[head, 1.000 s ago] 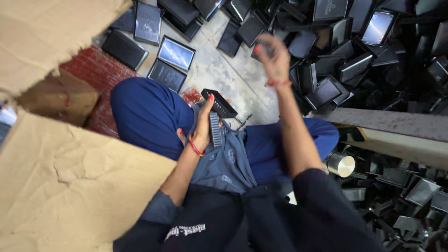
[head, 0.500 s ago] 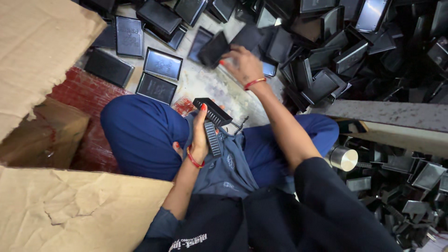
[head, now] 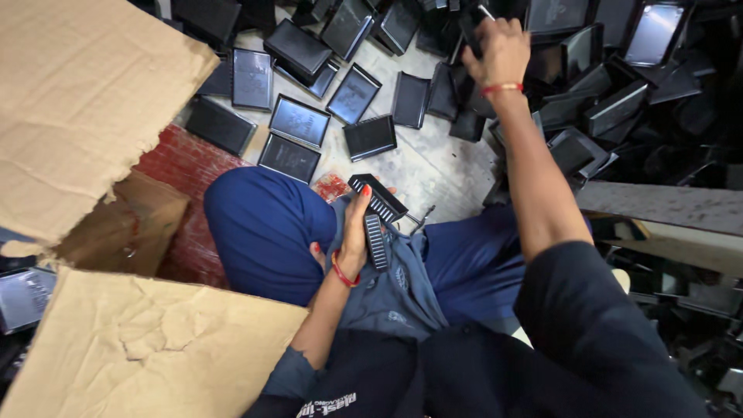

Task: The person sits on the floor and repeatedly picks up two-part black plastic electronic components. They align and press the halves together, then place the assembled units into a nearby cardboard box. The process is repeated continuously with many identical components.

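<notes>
I sit on the floor with my knees bent, in blue trousers. My left hand (head: 352, 232) rests over my lap and is closed around two small black ribbed plastic parts (head: 376, 213), one held over the other. My right hand (head: 499, 46) is stretched far forward to the heap of black rectangular trays (head: 588, 70) and its fingers are closed on a dark tray piece (head: 472, 19) at the top of the view. Both wrists wear a red band.
Several black rectangular trays (head: 298, 120) lie scattered on the concrete floor ahead. A large open cardboard box (head: 85, 108) stands at my left, with a flap (head: 147, 348) near my left elbow. A grey plank (head: 665, 205) runs along the right. Red brick flooring (head: 182, 166) lies beside my left knee.
My right arm has reached further forward and up into the tray heap, and its fingers have closed on a piece. The view has tilted. My left hand has kept its grip.
</notes>
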